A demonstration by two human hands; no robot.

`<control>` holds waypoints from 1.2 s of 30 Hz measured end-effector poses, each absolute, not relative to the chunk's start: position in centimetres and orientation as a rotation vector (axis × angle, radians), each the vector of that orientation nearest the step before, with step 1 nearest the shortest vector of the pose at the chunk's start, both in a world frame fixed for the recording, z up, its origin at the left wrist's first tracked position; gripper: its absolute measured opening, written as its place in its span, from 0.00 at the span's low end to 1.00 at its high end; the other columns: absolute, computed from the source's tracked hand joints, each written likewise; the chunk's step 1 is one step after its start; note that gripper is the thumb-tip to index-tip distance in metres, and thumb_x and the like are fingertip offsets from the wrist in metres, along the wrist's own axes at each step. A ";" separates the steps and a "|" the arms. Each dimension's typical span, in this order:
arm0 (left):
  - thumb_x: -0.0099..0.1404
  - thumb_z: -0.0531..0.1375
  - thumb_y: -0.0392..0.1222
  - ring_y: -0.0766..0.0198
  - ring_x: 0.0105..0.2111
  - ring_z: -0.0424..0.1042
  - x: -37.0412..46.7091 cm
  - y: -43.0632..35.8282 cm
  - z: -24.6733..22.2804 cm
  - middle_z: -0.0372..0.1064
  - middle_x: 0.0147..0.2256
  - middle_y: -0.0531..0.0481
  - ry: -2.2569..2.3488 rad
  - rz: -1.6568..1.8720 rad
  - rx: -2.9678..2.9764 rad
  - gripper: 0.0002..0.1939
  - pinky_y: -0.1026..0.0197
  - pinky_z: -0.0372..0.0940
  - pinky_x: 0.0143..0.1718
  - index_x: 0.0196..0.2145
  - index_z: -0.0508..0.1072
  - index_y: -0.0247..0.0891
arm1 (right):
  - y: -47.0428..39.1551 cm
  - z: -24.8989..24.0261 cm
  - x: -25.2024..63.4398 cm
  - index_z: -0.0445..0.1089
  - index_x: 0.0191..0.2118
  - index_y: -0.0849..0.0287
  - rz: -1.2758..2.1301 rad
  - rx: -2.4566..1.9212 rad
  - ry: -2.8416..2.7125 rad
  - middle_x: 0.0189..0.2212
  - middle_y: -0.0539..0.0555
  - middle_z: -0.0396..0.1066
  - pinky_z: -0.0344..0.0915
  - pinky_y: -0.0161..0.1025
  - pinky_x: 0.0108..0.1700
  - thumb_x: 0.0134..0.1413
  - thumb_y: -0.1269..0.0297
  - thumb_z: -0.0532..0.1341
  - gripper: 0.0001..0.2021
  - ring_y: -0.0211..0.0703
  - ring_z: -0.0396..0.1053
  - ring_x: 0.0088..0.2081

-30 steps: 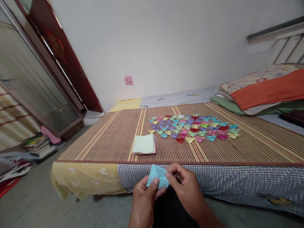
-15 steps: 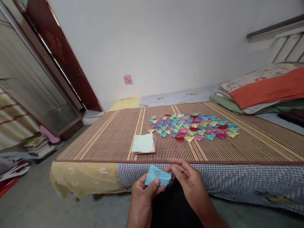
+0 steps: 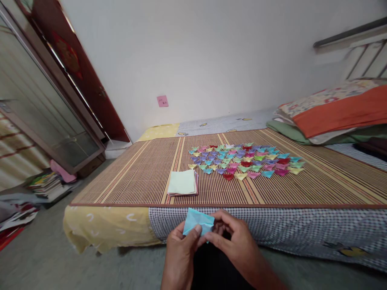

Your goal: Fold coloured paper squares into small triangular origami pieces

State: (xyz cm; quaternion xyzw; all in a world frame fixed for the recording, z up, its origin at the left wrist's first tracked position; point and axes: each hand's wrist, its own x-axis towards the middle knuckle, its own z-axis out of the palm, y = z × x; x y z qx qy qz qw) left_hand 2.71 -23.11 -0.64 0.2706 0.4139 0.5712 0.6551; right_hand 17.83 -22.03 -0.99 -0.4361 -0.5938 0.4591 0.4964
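Observation:
A folded light-blue paper (image 3: 198,220) is held up in front of the bed's near edge. My left hand (image 3: 182,251) grips it from the left and below, with the thumb pressed on its face. At its right edge, my right hand (image 3: 234,239) has its thumb and forefinger on the paper, the other fingers curled behind. Beyond the hands, a stack of square paper sheets (image 3: 182,182), pale green on top, lies on the striped mat (image 3: 136,173). To its right are rows of small folded paper shapes (image 3: 241,176) in many colours.
Folded bedding (image 3: 341,108) with an orange cover lies at the right of the bed. A pink note (image 3: 162,101) is on the wall. Books (image 3: 45,183) are piled low at the left, near a glass-panelled door (image 3: 51,96).
My right hand has come down and its thumb now touches the paper's right side. The blue paper has shifted slightly left and turned a little.

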 end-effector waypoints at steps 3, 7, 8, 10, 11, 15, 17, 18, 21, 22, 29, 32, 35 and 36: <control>0.49 0.78 0.44 0.57 0.35 0.80 2.7 -23.2 -0.4 0.82 0.35 0.40 0.961 1.253 0.600 0.18 0.60 0.75 0.40 0.36 0.84 0.31 | -22.0 -0.9 17.8 0.70 0.27 0.58 1.021 -1.066 -1.449 0.26 0.49 0.65 0.61 0.37 0.33 0.59 0.60 0.62 0.11 0.41 0.65 0.30; 0.46 0.79 0.44 0.60 0.33 0.78 2.6 -23.3 -0.2 0.81 0.34 0.41 0.970 1.194 0.583 0.21 0.63 0.75 0.37 0.36 0.84 0.30 | -22.0 -0.9 18.0 0.65 0.24 0.57 0.983 -1.080 -1.487 0.24 0.47 0.60 0.58 0.36 0.31 0.63 0.57 0.60 0.16 0.40 0.61 0.28; 0.46 0.80 0.44 0.61 0.33 0.77 2.6 -23.4 -0.2 0.81 0.34 0.41 0.968 1.184 0.590 0.21 0.62 0.75 0.38 0.36 0.85 0.30 | -22.0 -0.9 18.1 0.63 0.24 0.57 0.966 -1.084 -1.492 0.24 0.47 0.59 0.57 0.36 0.30 0.63 0.57 0.60 0.17 0.39 0.60 0.27; 0.45 0.80 0.44 0.62 0.32 0.77 2.7 -23.5 -0.2 0.80 0.32 0.43 0.975 1.177 0.609 0.22 0.63 0.75 0.38 0.35 0.85 0.30 | -22.1 -1.1 18.1 0.61 0.23 0.56 0.929 -1.092 -1.495 0.23 0.47 0.57 0.56 0.36 0.30 0.65 0.55 0.59 0.19 0.39 0.59 0.27; 0.44 0.80 0.44 0.63 0.31 0.76 2.7 -23.6 -0.2 0.80 0.31 0.44 0.982 1.180 0.618 0.21 0.63 0.75 0.38 0.35 0.85 0.31 | -22.1 -1.2 18.1 0.60 0.23 0.56 0.913 -1.100 -1.495 0.22 0.46 0.57 0.56 0.37 0.30 0.66 0.55 0.57 0.20 0.39 0.59 0.26; 0.46 0.79 0.45 0.64 0.30 0.75 2.8 -23.9 -0.3 0.79 0.30 0.45 1.002 1.168 0.669 0.20 0.65 0.74 0.37 0.35 0.85 0.31 | -22.0 -1.7 18.0 0.59 0.22 0.56 0.957 -1.120 -1.458 0.20 0.47 0.58 0.56 0.37 0.30 0.69 0.51 0.54 0.24 0.39 0.61 0.25; 0.48 0.79 0.45 0.63 0.31 0.76 2.7 -23.9 -0.4 0.79 0.31 0.44 1.003 1.167 0.689 0.20 0.65 0.73 0.37 0.35 0.85 0.31 | -21.9 -1.8 18.2 0.62 0.22 0.56 1.048 -1.096 -1.419 0.19 0.47 0.60 0.58 0.37 0.31 0.70 0.48 0.53 0.25 0.40 0.63 0.25; 0.48 0.79 0.45 0.63 0.31 0.76 2.7 -23.9 -0.5 0.79 0.31 0.43 1.009 1.174 0.691 0.19 0.64 0.73 0.37 0.35 0.85 0.31 | -21.8 -1.8 18.3 0.64 0.24 0.57 1.096 -1.072 -1.408 0.20 0.48 0.62 0.59 0.37 0.32 0.70 0.48 0.52 0.25 0.40 0.63 0.25; 0.45 0.79 0.45 0.63 0.30 0.75 2.5 -23.7 -0.6 0.79 0.29 0.44 1.048 1.198 0.672 0.19 0.63 0.73 0.37 0.32 0.84 0.31 | -21.7 -1.6 18.6 0.73 0.31 0.59 1.221 -1.002 -1.411 0.25 0.49 0.66 0.60 0.37 0.34 0.65 0.48 0.59 0.19 0.41 0.65 0.29; 0.45 0.79 0.45 0.63 0.29 0.74 2.4 -23.7 -0.7 0.78 0.29 0.45 1.058 1.199 0.675 0.19 0.62 0.73 0.37 0.31 0.84 0.31 | -21.7 -1.5 18.7 0.74 0.33 0.59 1.248 -0.989 -1.416 0.26 0.49 0.67 0.60 0.36 0.33 0.62 0.50 0.63 0.16 0.40 0.64 0.29; 0.47 0.78 0.46 0.63 0.28 0.72 2.2 -23.5 -1.1 0.75 0.26 0.50 1.101 1.276 0.771 0.16 0.61 0.72 0.37 0.28 0.80 0.34 | -22.1 -1.7 18.2 0.74 0.30 0.60 1.324 -0.983 -1.265 0.21 0.46 0.63 0.55 0.33 0.25 0.55 0.53 0.68 0.14 0.35 0.59 0.22; 0.49 0.77 0.48 0.62 0.29 0.72 2.0 -23.4 -1.1 0.74 0.26 0.49 1.110 1.250 0.869 0.17 0.61 0.70 0.37 0.27 0.79 0.34 | -22.1 -2.1 18.0 0.74 0.34 0.60 1.358 -1.011 -1.232 0.17 0.45 0.63 0.54 0.33 0.23 0.55 0.53 0.68 0.14 0.35 0.58 0.19; 0.50 0.76 0.49 0.64 0.28 0.68 1.7 -23.3 -0.8 0.72 0.25 0.51 1.101 1.218 0.958 0.16 0.64 0.65 0.33 0.27 0.80 0.34 | -22.3 -2.0 17.9 0.77 0.36 0.59 1.322 -0.940 -1.252 0.25 0.48 0.69 0.60 0.34 0.27 0.55 0.58 0.69 0.09 0.38 0.64 0.25; 0.51 0.76 0.49 0.64 0.28 0.67 1.6 -23.3 -0.6 0.71 0.25 0.51 1.097 1.218 0.995 0.15 0.65 0.64 0.33 0.26 0.80 0.34 | -22.4 -1.9 17.9 0.78 0.34 0.58 1.291 -0.915 -1.286 0.28 0.49 0.69 0.61 0.34 0.29 0.55 0.60 0.69 0.07 0.39 0.65 0.27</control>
